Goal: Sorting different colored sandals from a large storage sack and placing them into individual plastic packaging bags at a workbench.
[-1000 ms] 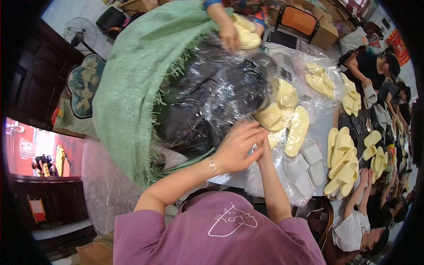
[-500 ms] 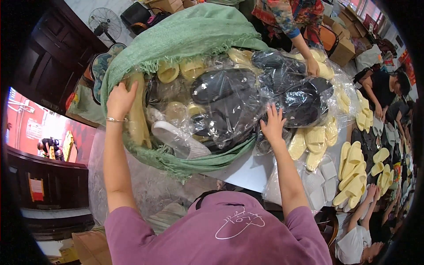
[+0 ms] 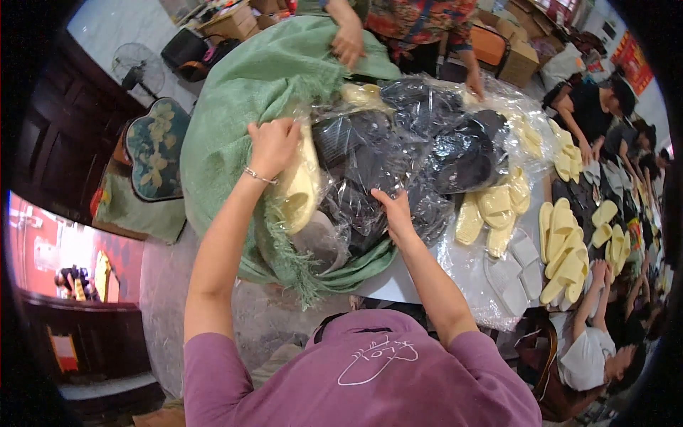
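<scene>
My left hand point(image 3: 274, 146) is closed on the bunched edge of a large green woven sack point(image 3: 235, 135), just above a yellow slipper point(image 3: 302, 192) in clear plastic. My right hand point(image 3: 398, 217) is on the plastic-bagged black slippers point(image 3: 363, 171) in the sack's mouth. Its thumb stretches left over the plastic; its other fingers bend down, partly hidden, around the bag. A pale grey bagged slipper point(image 3: 320, 242) lies near the sack's frayed lower rim. More bagged black slippers point(image 3: 466, 156) spill out to the right.
Across the table a co-worker's hand point(image 3: 348, 46) touches the sack; their other hand reaches the bags. Bagged yellow slippers point(image 3: 494, 206) and grey slippers point(image 3: 516, 274) lie on the table point(image 3: 398, 281), loose yellow slippers point(image 3: 565, 252) farther right. A patterned chair point(image 3: 153, 153) stands left.
My left hand has moved right and slightly down, drawing the sack's left side over the contents. My right hand has shifted left and down, fingers no longer spread. The co-worker's second hand has appeared.
</scene>
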The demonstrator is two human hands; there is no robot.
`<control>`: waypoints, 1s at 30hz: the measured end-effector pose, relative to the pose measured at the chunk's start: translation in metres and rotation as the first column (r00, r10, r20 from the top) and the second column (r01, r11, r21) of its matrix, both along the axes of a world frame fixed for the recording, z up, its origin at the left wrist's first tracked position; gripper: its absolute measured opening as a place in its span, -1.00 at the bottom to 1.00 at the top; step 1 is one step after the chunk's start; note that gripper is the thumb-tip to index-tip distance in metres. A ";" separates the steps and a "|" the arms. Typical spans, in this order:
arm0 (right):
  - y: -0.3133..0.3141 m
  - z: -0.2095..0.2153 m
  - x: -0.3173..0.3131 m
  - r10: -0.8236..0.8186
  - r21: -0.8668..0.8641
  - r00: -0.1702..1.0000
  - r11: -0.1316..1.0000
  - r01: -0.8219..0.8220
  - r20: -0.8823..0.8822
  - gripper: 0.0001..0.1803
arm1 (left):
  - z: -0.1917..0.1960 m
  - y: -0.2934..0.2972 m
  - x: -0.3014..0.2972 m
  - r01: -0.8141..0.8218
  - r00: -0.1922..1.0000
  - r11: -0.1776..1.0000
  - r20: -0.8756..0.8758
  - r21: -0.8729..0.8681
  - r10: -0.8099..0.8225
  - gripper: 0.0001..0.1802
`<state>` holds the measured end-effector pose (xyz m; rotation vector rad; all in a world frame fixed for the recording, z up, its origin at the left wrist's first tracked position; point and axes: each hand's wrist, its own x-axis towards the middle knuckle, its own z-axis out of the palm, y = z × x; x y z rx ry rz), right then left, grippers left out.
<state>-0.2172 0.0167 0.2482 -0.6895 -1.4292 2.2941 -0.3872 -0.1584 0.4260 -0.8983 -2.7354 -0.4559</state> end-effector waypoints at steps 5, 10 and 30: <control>0.056 0.062 0.022 -0.212 0.008 0.955 0.976 0.218 -0.207 -0.41 | 0.009 0.119 0.037 0.184 0.944 0.968 -0.306 0.171 -0.125 -0.72; 0.148 0.052 0.067 -0.369 0.153 0.919 0.909 0.388 -0.137 -0.49 | -0.016 0.206 0.055 0.332 0.887 0.933 -0.382 0.138 -0.260 -0.80; 0.188 -0.060 0.158 -0.667 0.726 0.741 0.549 0.415 0.080 -0.32 | -0.053 0.116 0.085 0.257 0.955 0.733 0.048 -0.630 -0.293 -0.19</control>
